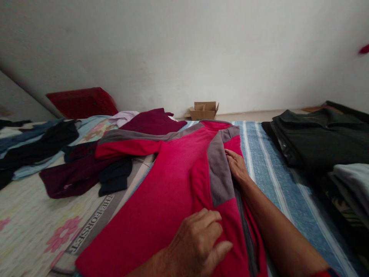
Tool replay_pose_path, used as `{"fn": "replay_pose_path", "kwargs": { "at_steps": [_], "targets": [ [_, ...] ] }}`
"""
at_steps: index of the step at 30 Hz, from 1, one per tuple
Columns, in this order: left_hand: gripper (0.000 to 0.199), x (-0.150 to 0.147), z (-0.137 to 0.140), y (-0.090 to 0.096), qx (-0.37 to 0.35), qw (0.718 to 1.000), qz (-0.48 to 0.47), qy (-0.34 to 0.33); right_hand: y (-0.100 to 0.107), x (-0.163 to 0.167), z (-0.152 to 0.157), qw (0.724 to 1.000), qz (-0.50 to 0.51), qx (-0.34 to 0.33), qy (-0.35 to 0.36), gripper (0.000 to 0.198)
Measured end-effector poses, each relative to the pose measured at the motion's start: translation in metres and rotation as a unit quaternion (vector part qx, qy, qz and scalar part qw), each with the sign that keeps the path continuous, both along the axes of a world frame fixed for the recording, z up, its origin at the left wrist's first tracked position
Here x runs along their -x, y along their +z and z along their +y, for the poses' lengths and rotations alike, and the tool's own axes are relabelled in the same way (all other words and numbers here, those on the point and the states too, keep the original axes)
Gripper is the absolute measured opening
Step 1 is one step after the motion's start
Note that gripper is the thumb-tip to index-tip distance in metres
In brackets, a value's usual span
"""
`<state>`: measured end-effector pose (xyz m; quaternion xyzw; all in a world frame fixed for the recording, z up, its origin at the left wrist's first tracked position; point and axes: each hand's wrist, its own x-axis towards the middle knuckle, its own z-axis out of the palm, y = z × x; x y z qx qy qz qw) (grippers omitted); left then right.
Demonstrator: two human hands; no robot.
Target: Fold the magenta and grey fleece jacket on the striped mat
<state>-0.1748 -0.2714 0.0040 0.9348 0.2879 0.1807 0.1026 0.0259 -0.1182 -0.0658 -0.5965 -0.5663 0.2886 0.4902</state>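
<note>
Head view: left hand [198, 240], thumb apart, lies lower centre over red-grey fleece jacket [161, 192]; right hand [238, 166] touches it, grip unclear.

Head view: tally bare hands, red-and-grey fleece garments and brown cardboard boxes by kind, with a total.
Bare hands, left hand and right hand: 2
Red-and-grey fleece garment: 1
Open brown cardboard box: 1
Total: 4

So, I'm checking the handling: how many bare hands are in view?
2: left hand nearer the camera, right hand farther off, both at the red and grey fabric garment.
</note>
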Motion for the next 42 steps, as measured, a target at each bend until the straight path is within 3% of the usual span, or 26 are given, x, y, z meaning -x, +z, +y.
{"fn": "replay_pose_path", "kwargs": {
  "at_steps": [4, 10, 14, 17, 23, 26, 29, 34, 42],
  "targets": [
    [0.017, -0.011, 0.044, 0.009, -0.006, 0.993, 0.032, 0.115, -0.006, -0.001, 0.006, 0.998, 0.014, -0.017, -0.058, 0.047],
    [0.046, -0.037, 0.119, -0.016, 0.022, 0.967, 0.149, 0.205, -0.022, 0.0, 0.011, 0.999, 0.024, -0.007, -0.041, 0.052],
    [0.069, -0.042, 0.133, -0.037, 0.072, 0.959, 0.183, 0.205, -0.026, 0.002, 0.012, 0.999, 0.009, -0.013, -0.042, 0.051],
    [0.071, -0.04, 0.132, -0.045, 0.077, 0.959, 0.186, 0.2, -0.024, 0.004, 0.011, 0.999, 0.004, -0.022, -0.036, 0.049],
    [0.064, -0.038, 0.14, -0.037, 0.074, 0.961, 0.175, 0.2, -0.024, 0.009, 0.011, 0.999, 0.0, -0.033, -0.039, 0.046],
    [0.049, -0.047, 0.162, -0.034, 0.029, 0.97, 0.13, 0.205, -0.026, 0.01, 0.012, 0.998, -0.002, -0.035, -0.043, 0.047],
    [0.047, -0.064, 0.196, -0.038, 0.002, 0.975, 0.112, 0.193, -0.026, 0.01, 0.012, 0.999, -0.004, -0.03, -0.041, 0.048],
    [0.052, -0.088, 0.244, -0.054, 0.047, 0.966, 0.152, 0.203, -0.021, 0.012, 0.01, 0.999, -0.001, -0.013, -0.043, 0.049],
    [0.057, -0.094, 0.261, -0.062, 0.083, 0.957, 0.177, 0.216, -0.018, 0.015, 0.01, 0.998, 0.02, -0.029, -0.056, 0.046]
  ]
}}
